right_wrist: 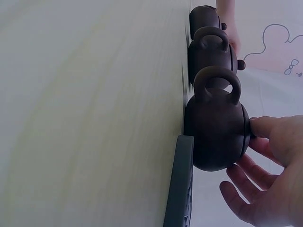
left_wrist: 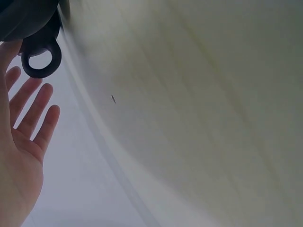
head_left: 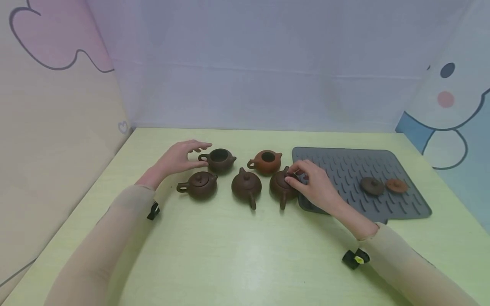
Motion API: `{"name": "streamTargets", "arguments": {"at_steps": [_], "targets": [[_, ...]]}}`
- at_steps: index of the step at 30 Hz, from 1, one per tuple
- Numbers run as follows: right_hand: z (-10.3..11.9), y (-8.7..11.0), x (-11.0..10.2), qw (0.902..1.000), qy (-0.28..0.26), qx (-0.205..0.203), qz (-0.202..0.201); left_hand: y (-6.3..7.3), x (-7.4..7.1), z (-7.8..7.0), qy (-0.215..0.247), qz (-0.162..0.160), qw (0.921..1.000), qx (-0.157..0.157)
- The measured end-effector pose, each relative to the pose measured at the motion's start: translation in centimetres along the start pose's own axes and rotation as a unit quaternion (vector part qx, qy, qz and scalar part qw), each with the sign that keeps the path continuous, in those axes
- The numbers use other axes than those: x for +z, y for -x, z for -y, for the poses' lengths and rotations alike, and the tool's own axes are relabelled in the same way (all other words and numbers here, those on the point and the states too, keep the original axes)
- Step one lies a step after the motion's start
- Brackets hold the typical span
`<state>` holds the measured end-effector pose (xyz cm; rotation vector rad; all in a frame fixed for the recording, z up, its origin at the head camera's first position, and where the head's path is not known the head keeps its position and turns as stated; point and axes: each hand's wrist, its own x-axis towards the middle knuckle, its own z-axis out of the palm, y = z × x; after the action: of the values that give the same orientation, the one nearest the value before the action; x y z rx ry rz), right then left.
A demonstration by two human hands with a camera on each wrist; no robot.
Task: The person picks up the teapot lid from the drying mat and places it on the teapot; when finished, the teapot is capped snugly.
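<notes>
Beside a lidless dark teapot (head_left: 226, 165) at the back left is my left hand (head_left: 177, 159), its fingers spread and its thumb right at the handle. My right hand (head_left: 317, 185) pinches the knob of the lid on the front right brown teapot (head_left: 280, 190) between thumb and finger; the lid sits on the pot, partly hidden by the fingers. In the right wrist view, the other fingers of that hand hang beside this teapot (right_wrist: 215, 132). A lidded brown teapot (head_left: 246, 190) stands in the middle, and another lidded teapot (head_left: 203, 189) is nearest my left wrist.
A lidless reddish teapot (head_left: 265, 166) stands behind the front row. On the right lies a grey ridged mat (head_left: 337, 165), bearing a dark lid (head_left: 372, 187) and a reddish lid (head_left: 397, 186). The mat's edge adjoins the front right teapot. A pale curtain (head_left: 268, 93) hangs behind the table.
</notes>
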<state>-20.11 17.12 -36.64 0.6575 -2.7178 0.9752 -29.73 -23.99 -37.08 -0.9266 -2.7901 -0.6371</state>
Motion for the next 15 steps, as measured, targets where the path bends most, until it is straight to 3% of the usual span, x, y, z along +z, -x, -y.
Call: {"name": "streamTargets", "arguments": {"at_steps": [5,11,15], "targets": [[0.14,0.04,-0.12,1.0000,0.001,0.000,0.000,-0.20,0.19,0.11,0.018,0.035,0.9992,-0.004],[0.08,-0.01,-0.09,1.0000,0.001,0.001,0.003,-0.22,0.51,0.24,0.088,0.075,0.9929,-0.029],[0.10,-0.02,-0.15,1.0000,0.001,0.000,0.002,-0.16,0.58,0.30,0.088,0.083,0.9920,-0.037]]}}
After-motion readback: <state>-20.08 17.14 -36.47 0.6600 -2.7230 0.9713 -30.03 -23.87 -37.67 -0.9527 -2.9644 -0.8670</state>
